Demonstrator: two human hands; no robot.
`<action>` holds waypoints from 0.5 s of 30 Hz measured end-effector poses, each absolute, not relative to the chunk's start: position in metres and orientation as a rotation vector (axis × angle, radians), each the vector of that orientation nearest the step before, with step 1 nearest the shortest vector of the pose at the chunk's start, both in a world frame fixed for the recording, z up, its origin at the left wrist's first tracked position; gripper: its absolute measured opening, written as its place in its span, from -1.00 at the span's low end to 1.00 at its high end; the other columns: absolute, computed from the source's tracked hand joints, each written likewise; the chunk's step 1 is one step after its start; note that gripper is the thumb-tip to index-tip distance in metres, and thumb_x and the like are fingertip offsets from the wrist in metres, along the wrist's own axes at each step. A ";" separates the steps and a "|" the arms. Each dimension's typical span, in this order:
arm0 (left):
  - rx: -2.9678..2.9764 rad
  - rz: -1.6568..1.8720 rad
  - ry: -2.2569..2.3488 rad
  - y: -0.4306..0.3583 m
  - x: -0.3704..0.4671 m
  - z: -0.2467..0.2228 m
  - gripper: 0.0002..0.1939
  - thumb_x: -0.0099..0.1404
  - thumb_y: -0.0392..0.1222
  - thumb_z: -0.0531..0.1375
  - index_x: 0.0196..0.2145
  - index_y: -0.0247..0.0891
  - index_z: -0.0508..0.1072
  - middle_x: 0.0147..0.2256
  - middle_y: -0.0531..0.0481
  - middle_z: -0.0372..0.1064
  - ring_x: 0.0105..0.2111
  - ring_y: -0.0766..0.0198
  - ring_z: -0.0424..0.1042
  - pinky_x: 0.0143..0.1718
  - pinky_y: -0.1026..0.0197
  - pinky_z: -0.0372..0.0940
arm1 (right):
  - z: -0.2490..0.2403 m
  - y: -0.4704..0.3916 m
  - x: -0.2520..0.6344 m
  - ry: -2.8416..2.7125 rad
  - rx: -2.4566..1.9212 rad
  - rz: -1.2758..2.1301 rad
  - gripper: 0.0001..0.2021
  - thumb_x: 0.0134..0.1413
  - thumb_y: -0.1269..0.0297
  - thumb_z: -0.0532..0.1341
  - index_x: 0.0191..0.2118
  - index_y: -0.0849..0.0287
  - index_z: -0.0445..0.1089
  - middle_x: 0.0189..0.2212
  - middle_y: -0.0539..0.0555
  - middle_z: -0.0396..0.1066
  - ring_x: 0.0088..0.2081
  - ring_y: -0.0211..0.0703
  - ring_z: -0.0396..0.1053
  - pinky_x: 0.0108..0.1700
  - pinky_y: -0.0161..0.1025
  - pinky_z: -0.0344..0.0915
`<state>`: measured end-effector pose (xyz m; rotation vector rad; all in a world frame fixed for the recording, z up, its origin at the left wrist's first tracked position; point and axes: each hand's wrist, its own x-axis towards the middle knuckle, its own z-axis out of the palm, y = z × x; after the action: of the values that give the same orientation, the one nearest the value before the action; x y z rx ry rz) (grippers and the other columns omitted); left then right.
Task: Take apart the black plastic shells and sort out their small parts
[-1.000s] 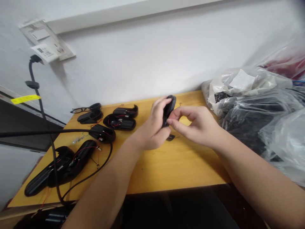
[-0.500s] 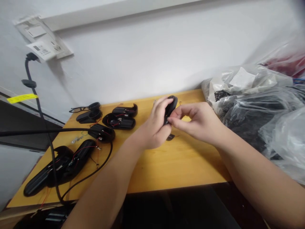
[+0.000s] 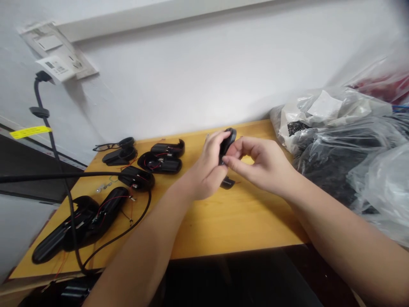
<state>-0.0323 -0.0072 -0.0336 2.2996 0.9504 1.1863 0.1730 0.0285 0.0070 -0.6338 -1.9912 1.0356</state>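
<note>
Between the two hands, above the table, stands a tilted black piece (image 3: 231, 136) with a rounded top rim and a smooth, moulded look. The left hand (image 3: 207, 170) is wrapped around it from one side, fingers along its upper part and thumb low. The right hand (image 3: 263, 166) is bent into a loop, thumb and forefinger drawn narrow at the piece's near face; whether they pinch anything cannot be told.

Just below the hands lies a small, flat black part (image 3: 227, 183) with pale marking, on yellowish wood-grained tabletop (image 3: 236, 226). Left of the left hand, glossy curved shells (image 3: 164, 164) with thin red wires sit in a cluster; nearer the left forearm are longer, rounded black housings (image 3: 110, 209), a slack rubbery cable (image 3: 147, 209) looping beside them. Beyond the right hand, crinkled clear plastic bags (image 3: 335, 149) bulge over dark contents.
</note>
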 end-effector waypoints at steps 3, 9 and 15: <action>2.288 1.176 0.966 -0.007 -0.033 -0.034 -0.26 0.43 -0.23 0.07 0.49 -0.21 -0.06 0.47 -0.37 -0.13 0.49 -0.24 -0.05 0.50 -0.39 -0.03 | 0.001 0.030 0.171 -1.906 -0.591 1.133 -0.76 0.17 0.30 0.42 -0.19 0.15 0.33 -0.45 -0.03 0.47 -0.42 -0.23 0.44 -0.35 -0.27 0.35; 2.178 1.150 1.004 -0.009 -0.030 -0.029 -0.27 0.40 -0.19 0.09 0.46 -0.27 0.00 0.46 -0.37 -0.06 0.46 -0.27 -0.01 0.47 -0.40 0.00 | -0.002 0.032 0.171 -1.876 -0.634 1.327 -0.69 0.22 0.22 0.40 -0.08 0.10 0.26 -0.48 -0.03 0.48 -0.45 -0.19 0.42 -0.39 -0.23 0.32; 2.010 1.209 0.974 -0.014 -0.023 -0.026 -0.29 0.42 -0.09 0.10 0.45 -0.22 0.03 0.42 -0.32 0.06 0.44 -0.28 0.02 0.42 -0.40 0.08 | 0.002 0.031 0.172 -1.711 -0.523 1.488 -0.68 0.22 0.22 0.44 -0.11 0.11 0.29 -0.48 -0.02 0.49 -0.40 -0.18 0.48 -0.35 -0.24 0.39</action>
<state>-0.0229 -0.0138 -0.0261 2.0104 0.9744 1.2093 0.1716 0.0313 0.0018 -0.5228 -1.7112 1.4876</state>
